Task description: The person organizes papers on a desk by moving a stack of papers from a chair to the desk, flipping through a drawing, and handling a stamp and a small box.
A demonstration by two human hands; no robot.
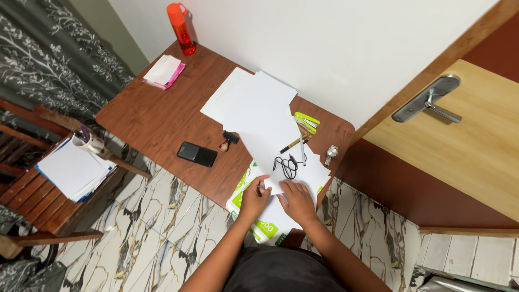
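Low in the middle of the frame, both hands rest on the near end of a white sheet that runs diagonally up the wooden table. The left hand is curled closed with its fingertips pinching the sheet's lower edge; something small and dark shows at the fingers, too small to name. The right hand lies spread and flat just beside it, palm down, holding nothing, seemingly pressing the paper so it stays put. The sheet's end overhangs a green-and-white paper packet that juts past the table edge, which gives the hands a firm backing.

On the sheet, just above the hands, lie a coiled black cord, a pen and a dark pencil (kept within easy reach). A yellow-green stapler and a wristwatch sit to the right of centre, a black phone to the left. An orange bottle stands at upper left, well apart.
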